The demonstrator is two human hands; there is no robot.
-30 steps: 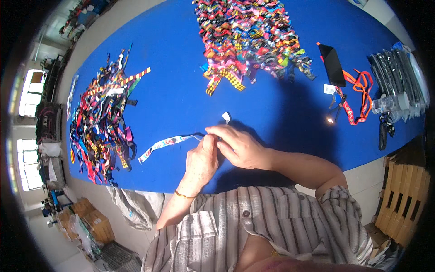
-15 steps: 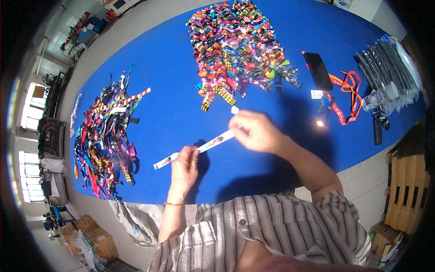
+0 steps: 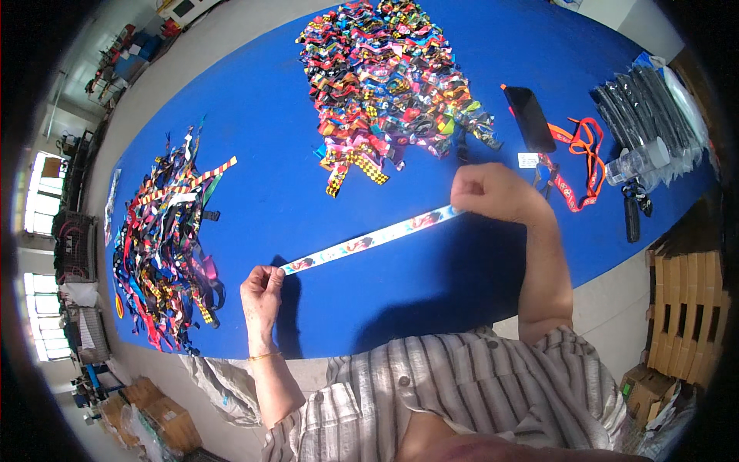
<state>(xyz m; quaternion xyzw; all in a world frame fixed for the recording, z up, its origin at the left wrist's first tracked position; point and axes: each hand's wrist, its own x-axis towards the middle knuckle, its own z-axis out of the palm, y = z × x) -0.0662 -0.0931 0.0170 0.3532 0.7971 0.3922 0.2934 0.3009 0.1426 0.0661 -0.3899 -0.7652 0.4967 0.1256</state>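
A white printed ribbon strap (image 3: 362,243) is stretched taut between my two hands, over the blue table. My left hand (image 3: 262,291) pinches its lower left end between thumb and fingers. At the upper right end, my right hand (image 3: 493,192) grips it in curled fingers. The strap slants up to the right, its patterned face showing. Beyond it lie rows of folded colourful straps (image 3: 385,85) in a large block. To the left of my left hand sits a loose heap of mixed straps (image 3: 169,246).
On the right of the blue table (image 3: 254,100) lie a black phone (image 3: 528,119), an orange-red lanyard (image 3: 589,158), a clear plastic cup (image 3: 639,162) and a stack of black items in plastic bags (image 3: 647,108). Wooden pallets (image 3: 685,316) stand at the lower right, cardboard boxes (image 3: 165,416) at the lower left.
My hands have moved apart, the left one leftward and the right one to the right. The strap, earlier partly gathered, is now drawn out straight between them.
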